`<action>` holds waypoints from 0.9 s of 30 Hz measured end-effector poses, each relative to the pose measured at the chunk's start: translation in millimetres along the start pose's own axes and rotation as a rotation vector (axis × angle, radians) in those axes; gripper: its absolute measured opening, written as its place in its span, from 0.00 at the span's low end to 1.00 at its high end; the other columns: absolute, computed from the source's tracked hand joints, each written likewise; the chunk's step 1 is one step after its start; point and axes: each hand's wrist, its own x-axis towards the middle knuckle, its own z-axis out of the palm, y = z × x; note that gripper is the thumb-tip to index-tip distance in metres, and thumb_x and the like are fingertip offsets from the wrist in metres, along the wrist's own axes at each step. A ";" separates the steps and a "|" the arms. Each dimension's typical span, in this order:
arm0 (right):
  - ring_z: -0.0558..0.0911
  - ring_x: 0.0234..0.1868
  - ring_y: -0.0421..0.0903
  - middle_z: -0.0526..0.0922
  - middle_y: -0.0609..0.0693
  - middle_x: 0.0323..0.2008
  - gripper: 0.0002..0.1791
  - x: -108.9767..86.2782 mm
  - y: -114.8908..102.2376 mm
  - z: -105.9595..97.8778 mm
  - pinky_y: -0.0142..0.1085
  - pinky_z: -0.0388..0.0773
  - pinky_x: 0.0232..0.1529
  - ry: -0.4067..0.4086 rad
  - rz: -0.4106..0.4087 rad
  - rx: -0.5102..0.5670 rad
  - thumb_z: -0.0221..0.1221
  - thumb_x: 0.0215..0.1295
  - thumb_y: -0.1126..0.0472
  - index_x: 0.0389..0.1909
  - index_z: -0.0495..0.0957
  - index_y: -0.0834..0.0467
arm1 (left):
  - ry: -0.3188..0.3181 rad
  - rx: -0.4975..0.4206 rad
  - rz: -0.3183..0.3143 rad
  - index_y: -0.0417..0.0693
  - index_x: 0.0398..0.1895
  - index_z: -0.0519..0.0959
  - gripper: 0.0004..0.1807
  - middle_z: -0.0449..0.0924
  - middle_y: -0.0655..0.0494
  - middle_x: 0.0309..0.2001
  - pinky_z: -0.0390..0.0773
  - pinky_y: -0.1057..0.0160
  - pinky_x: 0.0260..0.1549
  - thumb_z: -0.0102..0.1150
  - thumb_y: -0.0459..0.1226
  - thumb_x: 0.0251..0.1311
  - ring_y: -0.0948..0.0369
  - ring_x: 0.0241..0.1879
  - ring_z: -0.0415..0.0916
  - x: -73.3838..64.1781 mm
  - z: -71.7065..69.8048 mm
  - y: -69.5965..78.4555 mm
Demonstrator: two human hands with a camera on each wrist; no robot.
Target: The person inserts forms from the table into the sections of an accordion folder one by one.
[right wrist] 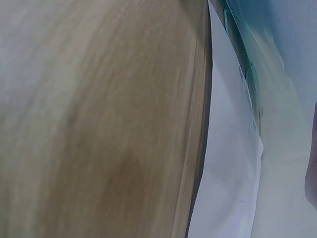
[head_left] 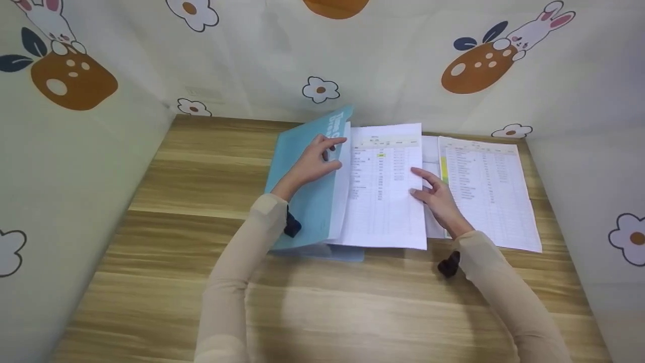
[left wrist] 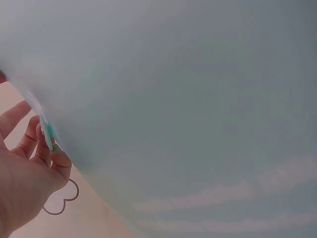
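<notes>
A blue folder (head_left: 305, 212) stands partly open on the table, its cover raised. My left hand (head_left: 313, 162) holds the cover's free edge, index finger stretched along it; in the left wrist view its fingers curl at that edge around a small teal tab (left wrist: 48, 134). Beside the cover, a white printed sheet (head_left: 385, 217) with table rows and one yellow-green mark lies tilted up. At its right edge, my right hand (head_left: 442, 204) pinches it between thumb and index finger. The right wrist view shows mostly table and a white paper edge (right wrist: 228, 148).
Another printed sheet (head_left: 499, 217) with a yellow and green strip lies at the right, partly behind my right hand. The wooden table (head_left: 176, 237) meets a patterned cloth wall (head_left: 252, 60) at the back and both sides.
</notes>
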 end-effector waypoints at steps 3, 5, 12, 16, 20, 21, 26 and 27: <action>0.75 0.46 0.48 0.62 0.58 0.58 0.29 0.9 -0.4 1.9 0.34 0.73 0.38 -0.005 -0.003 0.009 0.53 0.56 0.72 0.61 0.61 0.61 | -0.003 -0.004 -0.001 0.62 0.60 0.66 0.30 0.62 0.59 0.43 0.69 0.68 0.33 0.56 0.43 0.49 0.63 0.37 0.62 0.6 -0.3 -0.1; 0.76 0.44 0.48 0.62 0.58 0.57 0.29 1.6 0.0 3.1 0.33 0.73 0.37 -0.006 -0.007 0.012 0.53 0.56 0.73 0.61 0.61 0.61 | -0.006 -0.006 0.013 0.60 0.59 0.66 0.29 0.63 0.57 0.43 0.68 0.67 0.33 0.55 0.41 0.49 0.62 0.37 0.62 1.8 -0.7 -0.4; 0.77 0.42 0.48 0.64 0.57 0.55 0.29 5.6 3.3 10.1 0.33 0.73 0.35 -0.001 -0.003 0.025 0.52 0.56 0.74 0.60 0.61 0.62 | -0.017 0.006 0.033 0.56 0.59 0.67 0.29 0.63 0.56 0.42 0.66 0.66 0.33 0.53 0.40 0.48 0.61 0.36 0.62 4.8 -0.4 -1.6; 0.76 0.43 0.48 0.63 0.58 0.56 0.29 9.5 5.2 16.4 0.33 0.73 0.36 -0.002 0.000 0.040 0.51 0.55 0.75 0.60 0.61 0.62 | -0.019 0.013 0.019 0.56 0.59 0.67 0.29 0.63 0.56 0.42 0.66 0.66 0.33 0.53 0.41 0.48 0.61 0.37 0.62 4.2 -0.1 -1.2; 0.76 0.43 0.48 0.63 0.57 0.56 0.29 13.4 7.5 23.8 0.33 0.73 0.37 -0.002 0.006 0.020 0.51 0.55 0.75 0.60 0.62 0.62 | -0.022 0.020 0.006 0.58 0.59 0.67 0.29 0.63 0.55 0.43 0.66 0.66 0.34 0.54 0.41 0.49 0.61 0.38 0.62 3.6 -0.3 0.0; 0.76 0.43 0.49 0.63 0.57 0.57 0.29 14.3 8.0 25.9 0.33 0.72 0.37 -0.003 0.005 0.017 0.51 0.54 0.75 0.60 0.62 0.63 | -0.022 0.020 0.005 0.58 0.59 0.67 0.29 0.63 0.55 0.43 0.66 0.66 0.34 0.54 0.41 0.49 0.61 0.38 0.62 3.5 -0.2 0.3; 0.76 0.44 0.49 0.64 0.56 0.56 0.28 17.6 10.7 36.6 0.33 0.72 0.38 -0.004 0.001 0.011 0.52 0.54 0.75 0.59 0.63 0.63 | -0.016 0.016 0.000 0.60 0.59 0.66 0.29 0.63 0.57 0.44 0.67 0.67 0.34 0.55 0.42 0.49 0.62 0.38 0.62 2.9 0.3 0.0; 0.76 0.44 0.50 0.64 0.56 0.56 0.28 18.2 11.2 38.5 0.34 0.72 0.38 -0.006 0.001 0.014 0.52 0.54 0.75 0.59 0.63 0.63 | -0.015 0.016 0.001 0.60 0.60 0.66 0.29 0.63 0.57 0.44 0.67 0.67 0.34 0.55 0.42 0.49 0.62 0.38 0.63 2.8 0.6 0.0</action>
